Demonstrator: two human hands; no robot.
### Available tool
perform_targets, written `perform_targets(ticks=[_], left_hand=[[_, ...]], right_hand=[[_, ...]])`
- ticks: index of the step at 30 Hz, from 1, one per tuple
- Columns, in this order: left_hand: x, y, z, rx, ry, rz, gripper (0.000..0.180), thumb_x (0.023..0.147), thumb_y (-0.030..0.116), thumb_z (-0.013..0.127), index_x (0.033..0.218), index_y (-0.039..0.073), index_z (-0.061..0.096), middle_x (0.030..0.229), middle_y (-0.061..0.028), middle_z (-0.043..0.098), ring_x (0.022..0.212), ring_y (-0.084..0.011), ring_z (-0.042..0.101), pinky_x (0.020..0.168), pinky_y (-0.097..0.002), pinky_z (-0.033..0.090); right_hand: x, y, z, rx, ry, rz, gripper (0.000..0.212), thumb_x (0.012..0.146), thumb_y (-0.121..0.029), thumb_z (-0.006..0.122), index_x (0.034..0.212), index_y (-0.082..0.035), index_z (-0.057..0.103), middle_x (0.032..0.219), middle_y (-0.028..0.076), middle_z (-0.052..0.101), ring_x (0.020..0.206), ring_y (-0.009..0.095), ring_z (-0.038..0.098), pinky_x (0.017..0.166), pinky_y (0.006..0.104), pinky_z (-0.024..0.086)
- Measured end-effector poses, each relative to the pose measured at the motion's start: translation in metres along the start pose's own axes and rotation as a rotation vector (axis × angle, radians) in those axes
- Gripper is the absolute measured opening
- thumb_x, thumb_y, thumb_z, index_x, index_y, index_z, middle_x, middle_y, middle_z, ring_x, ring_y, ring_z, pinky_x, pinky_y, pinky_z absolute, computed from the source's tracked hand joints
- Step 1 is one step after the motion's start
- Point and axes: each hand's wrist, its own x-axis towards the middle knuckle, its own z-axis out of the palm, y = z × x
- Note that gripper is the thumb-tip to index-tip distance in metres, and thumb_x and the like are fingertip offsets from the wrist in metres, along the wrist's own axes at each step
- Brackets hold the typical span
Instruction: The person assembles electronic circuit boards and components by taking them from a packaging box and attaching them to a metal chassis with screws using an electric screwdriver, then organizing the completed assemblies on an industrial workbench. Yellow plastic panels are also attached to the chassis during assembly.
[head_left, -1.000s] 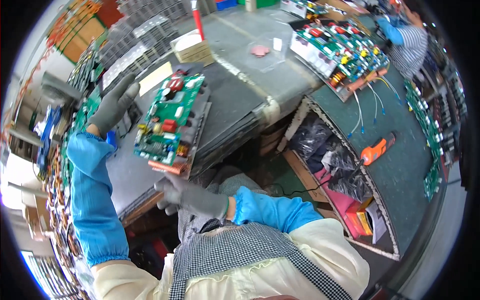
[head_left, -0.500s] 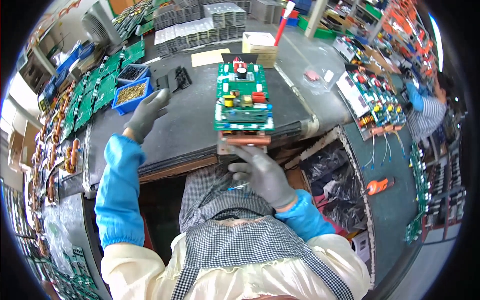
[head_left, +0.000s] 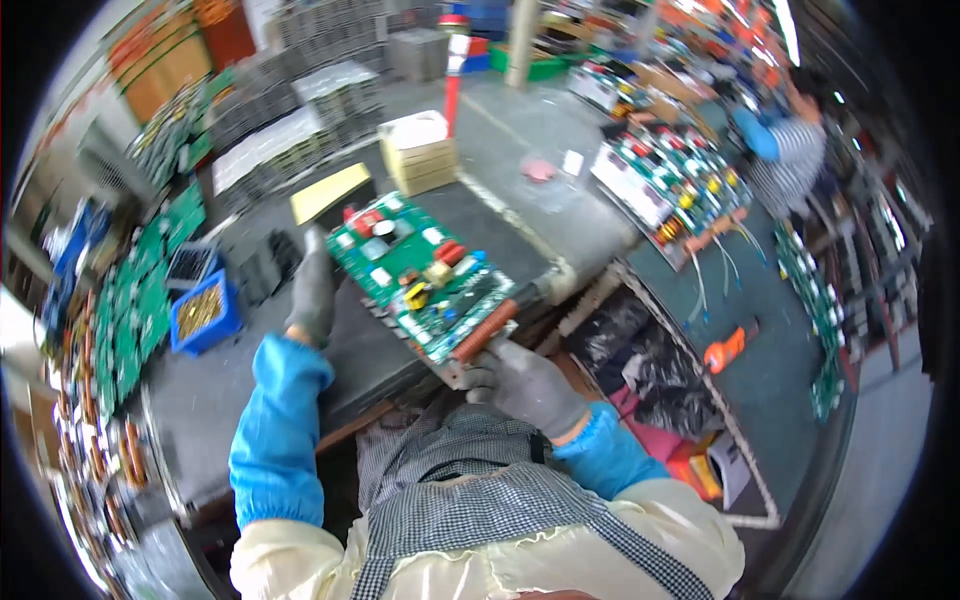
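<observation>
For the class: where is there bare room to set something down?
Free: dark benchtop between the blue bin and the left sleeve; green surface between the orange tool and the right board row. Crowded: the middle, with the circuit board between left hand and right hand, and the left edge, lined with green boards.

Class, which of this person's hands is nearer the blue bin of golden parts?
Left. The left hand is right of the blue bin; the right hand is farther, by the coppery coil at the circuit board's near end.
</observation>
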Motion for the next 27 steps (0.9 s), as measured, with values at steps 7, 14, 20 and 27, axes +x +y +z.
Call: perform_targets(ticks=[7,14,20,27], left_hand=[[-0.005,0.016,0.068,-0.068,0.003,0.194,0.077,0.099,0.071,0.039,0.128,0.005,0.063,0.111,-0.0016,0.067,0.099,-0.0123,0.060,0.092,-0.0308,0.047],[-0.001,0.015,0.204,0.020,-0.370,0.267,0.075,0.101,0.068,0.041,0.125,0.001,0.063,0.105,-0.0049,0.066,0.096,-0.0171,0.061,0.086,-0.0316,0.049],[-0.056,0.016,0.292,-0.098,-0.591,0.037,0.076,0.100,0.065,0.046,0.140,0.000,0.054,0.126,-0.0113,0.065,0.117,-0.0207,0.059,0.096,-0.0352,0.048],[-0.055,0.025,0.329,-0.209,-0.781,0.379,0.074,0.105,0.053,0.046,0.149,-0.007,0.040,0.143,-0.0196,0.053,0.132,-0.0252,0.050,0.109,-0.0376,0.040]], right_hand=[[-0.027,-0.021,0.019,-0.327,0.146,-0.266,0.044,0.098,-0.032,0.052,0.130,-0.002,0.051,0.103,0.006,0.062,0.076,0.014,0.059,0.068,0.0283,0.048],[-0.121,-0.087,0.003,-0.681,0.778,-0.540,0.035,0.095,-0.034,0.054,0.108,-0.004,0.066,0.075,-0.003,0.059,0.062,0.007,0.053,0.055,0.0228,0.039],[-0.193,-0.109,0.002,-0.990,1.087,-0.611,0.039,0.094,-0.026,0.057,0.123,0.000,0.064,0.101,0.004,0.068,0.077,0.010,0.064,0.061,0.0242,0.049],[-0.205,-0.117,-0.001,-0.474,0.965,-0.924,0.027,0.095,-0.008,0.066,0.120,-0.001,0.063,0.107,0.009,0.069,0.098,0.023,0.068,0.084,0.0351,0.056]])
